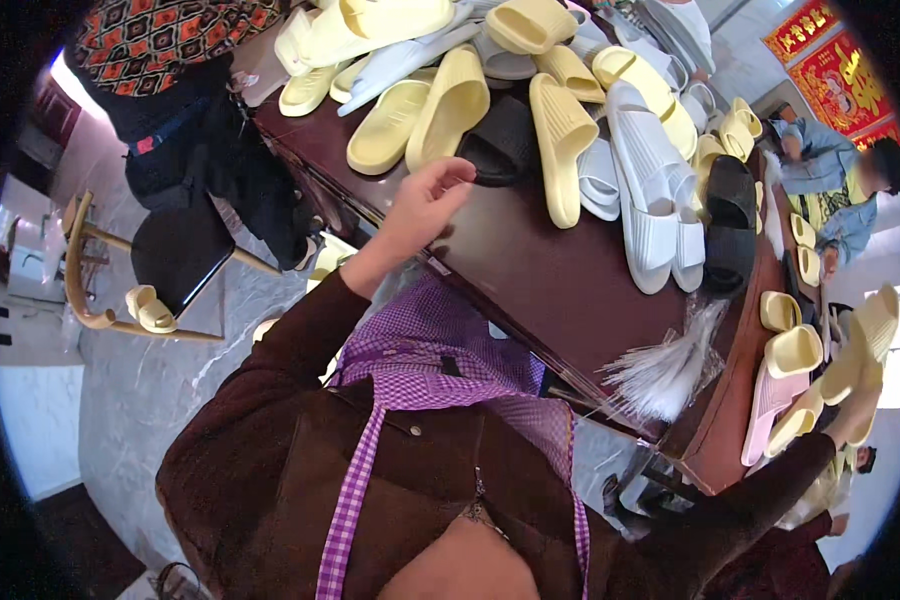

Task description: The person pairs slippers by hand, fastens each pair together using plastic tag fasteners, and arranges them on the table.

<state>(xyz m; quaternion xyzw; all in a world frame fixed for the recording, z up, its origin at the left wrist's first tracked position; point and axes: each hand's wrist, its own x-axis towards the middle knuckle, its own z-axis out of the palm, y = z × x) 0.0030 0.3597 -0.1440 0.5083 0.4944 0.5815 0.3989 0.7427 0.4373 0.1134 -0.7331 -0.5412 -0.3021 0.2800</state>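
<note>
Pale-yellow ribbed foam slippers [876, 320], at least two, are in the right hand [858, 408], at the dark-red glossy worktop [540, 275]'s right side; its grip looks closed round them, though the fingers are unclear. The left hand [430, 205] is half open with nothing visibly held, beside one black slipper [500, 142]; I cannot tell whether they touch. Two more black slippers [730, 262] overlap, probably to save room. One bundle of thin white plastic strips [665, 378] lies near, likely for easy reach. The mixed heap overlaps too much to count.
</note>
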